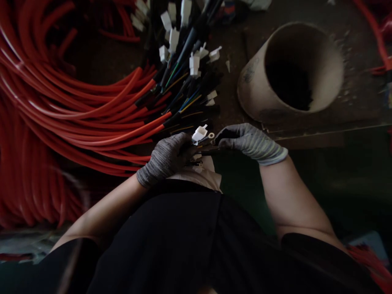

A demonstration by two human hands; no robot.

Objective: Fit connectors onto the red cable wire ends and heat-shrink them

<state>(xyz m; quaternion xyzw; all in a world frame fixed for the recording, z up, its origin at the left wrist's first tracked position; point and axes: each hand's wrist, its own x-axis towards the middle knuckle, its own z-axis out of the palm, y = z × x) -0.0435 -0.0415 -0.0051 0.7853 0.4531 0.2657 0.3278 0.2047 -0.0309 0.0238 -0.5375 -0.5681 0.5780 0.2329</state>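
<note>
My left hand (167, 155), in a grey knit glove, is closed around the wire end of a cable. Out of its fingers stick a white plastic connector (200, 132) and a ring terminal (211, 136) on thin wires. My right hand (249, 143), gloved alike, has thumb and forefinger pinched just right of the ring terminal. Whatever lies between those fingertips is too dark and small to name. Beyond my left hand, a bundle of red cables (92, 106) ends in black sleeves, thin coloured wires and several white connectors (194, 64).
A wide cardboard tube (249, 87) with dark small pieces inside stands at the right on the dark bench, whose front edge (330, 130) runs below it. More coiled red cable (33, 175) hangs at the left. White material (211, 177) lies under my hands.
</note>
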